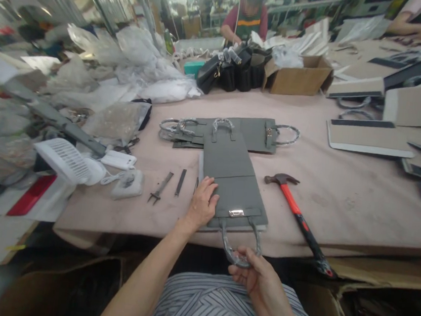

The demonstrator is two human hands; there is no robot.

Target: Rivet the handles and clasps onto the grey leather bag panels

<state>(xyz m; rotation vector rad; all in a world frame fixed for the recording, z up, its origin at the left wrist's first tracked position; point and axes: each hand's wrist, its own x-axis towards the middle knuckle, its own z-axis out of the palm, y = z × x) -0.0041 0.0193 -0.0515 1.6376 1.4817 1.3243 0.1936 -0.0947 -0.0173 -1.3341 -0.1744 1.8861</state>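
Observation:
A flat grey bag panel [231, 175] lies lengthwise on the pink table [340, 200], with a metal clasp [236, 212] near its front end. My left hand [203, 203] rests flat on the panel's left edge, fingers together and stretched out. My right hand [258, 277] pinches the plastic-wrapped loop handle [239, 250] that hangs over the table's front edge. Behind the panel lies a stack of similar grey panels [231, 132] with wrapped handles at both ends.
A red-handled hammer [298, 213] lies right of the panel. Small metal tools [170, 184] lie to its left, beside a white fan [64, 161] and charger. Plastic bags pile at the left. Boards lie at the right. A person works behind a cardboard box [296, 77] and black bags.

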